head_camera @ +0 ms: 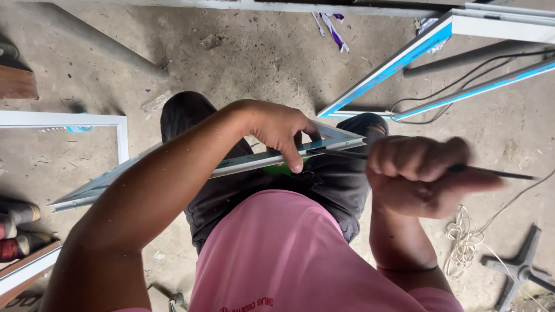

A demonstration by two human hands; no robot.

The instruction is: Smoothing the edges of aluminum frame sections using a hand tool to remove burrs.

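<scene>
A long white frame profile (173,176) with a blue film strip lies across my lap, running from the lower left to a pointed mitred end near the middle. My left hand (281,130) grips that end, fingers curled over the top and thumb pressing its lower edge. My right hand (425,173) is closed in a fist around a thin black strip (497,172). The strip runs from the profile's end through my fist and out to the right. I wear a pink shirt and dark trousers.
Concrete floor all around. White frames with blue film (399,60) lean at the upper right, with a black cable (462,81) by them. Another white frame (118,124) lies left. A coiled white cord (462,237) and a grey cross-shaped base (520,268) sit lower right. Cans (17,231) stand at left.
</scene>
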